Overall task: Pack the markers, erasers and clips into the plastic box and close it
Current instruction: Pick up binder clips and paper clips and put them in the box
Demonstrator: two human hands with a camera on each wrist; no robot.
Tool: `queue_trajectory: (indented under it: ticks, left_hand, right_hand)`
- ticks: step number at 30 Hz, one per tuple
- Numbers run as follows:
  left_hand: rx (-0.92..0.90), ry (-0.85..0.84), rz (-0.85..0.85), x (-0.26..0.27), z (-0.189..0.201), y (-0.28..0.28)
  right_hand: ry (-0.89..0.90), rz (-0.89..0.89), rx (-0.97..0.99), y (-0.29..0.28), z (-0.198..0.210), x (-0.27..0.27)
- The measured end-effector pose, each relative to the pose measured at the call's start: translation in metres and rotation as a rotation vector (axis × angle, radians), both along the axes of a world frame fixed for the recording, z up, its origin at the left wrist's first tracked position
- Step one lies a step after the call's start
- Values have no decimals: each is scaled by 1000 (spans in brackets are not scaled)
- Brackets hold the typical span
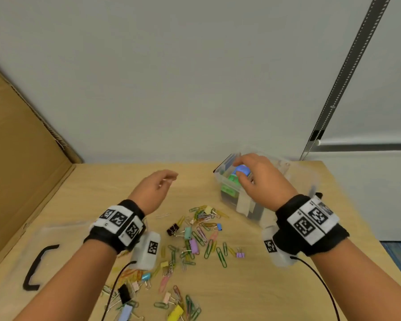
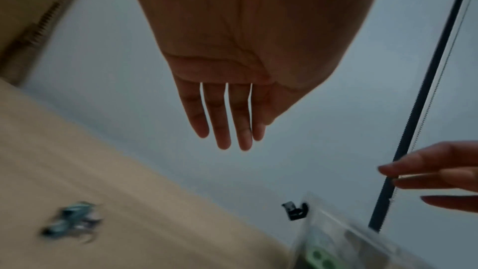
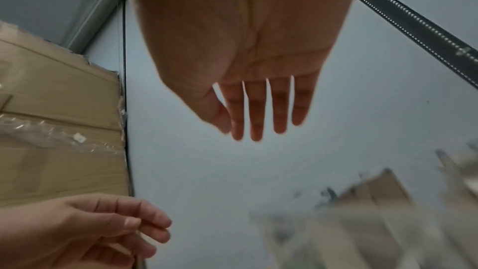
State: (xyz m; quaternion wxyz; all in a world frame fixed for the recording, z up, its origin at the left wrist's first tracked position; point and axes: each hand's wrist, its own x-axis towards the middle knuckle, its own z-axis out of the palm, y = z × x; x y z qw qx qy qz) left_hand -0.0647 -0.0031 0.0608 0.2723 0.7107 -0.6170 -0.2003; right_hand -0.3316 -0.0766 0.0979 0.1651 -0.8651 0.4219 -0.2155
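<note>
A clear plastic box (image 1: 229,200) stands open at the back right of the wooden table, with green and blue items inside. My right hand (image 1: 240,169) hovers over its opening, fingers straight in the right wrist view (image 3: 248,130), and grips nothing; a blue item (image 1: 242,169) lies just under the fingertips. Left of the box, above the table, my left hand (image 1: 169,179) hangs relaxed and empty, as the left wrist view (image 2: 232,134) also shows. Several coloured paper clips and binder clips (image 1: 195,237) lie scattered between my wrists. I see no markers or erasers on the table.
The clear lid (image 1: 16,249) with a black handle (image 1: 38,267) lies at the front left. A cardboard sheet (image 1: 21,158) leans along the left side. A grey wall closes the back, and a slotted rail (image 1: 347,77) runs up it. The table's right edge (image 1: 357,205) is near the box.
</note>
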Motion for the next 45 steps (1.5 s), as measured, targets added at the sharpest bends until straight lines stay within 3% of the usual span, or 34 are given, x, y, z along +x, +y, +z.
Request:
queue_trajectory:
  ticks: [4, 9, 16, 25, 27, 31, 33, 36, 38, 40, 45]
  left_hand:
    - [139, -129, -54, 10, -34, 32]
    - [349, -251, -151, -6, -68, 41]
    - [347, -328, -153, -5, -93, 38]
    - [315, -348, -123, 0, -101, 44]
    - [309, -359, -129, 0, -101, 45]
    - [312, -360, -135, 2, -102, 44]
    - [313, -342, -136, 4, -101, 44]
    - [312, -259, -117, 8, -97, 47]
    - [280, -190, -95, 13, -94, 51]
    - [233, -99, -74, 18, -89, 57]
    - [200, 44, -49, 29, -82, 70]
  right_hand:
    - [-55, 24, -50, 28, -51, 11]
    - [180, 172, 231, 61, -101, 44]
    - [451, 298, 193, 78, -123, 87]
    - [413, 261, 228, 79, -133, 84]
    - [326, 232, 303, 79, -133, 81]
    - [-45, 70, 719, 74, -130, 71]
    - [-300, -19, 970, 71, -126, 69]
    - [-820, -122, 1382, 72, -118, 68]
    - [-997, -126, 1447, 71, -114, 69]
    - [-887, -79, 1315, 69, -115, 75]
    - [95, 165, 474, 57, -123, 104]
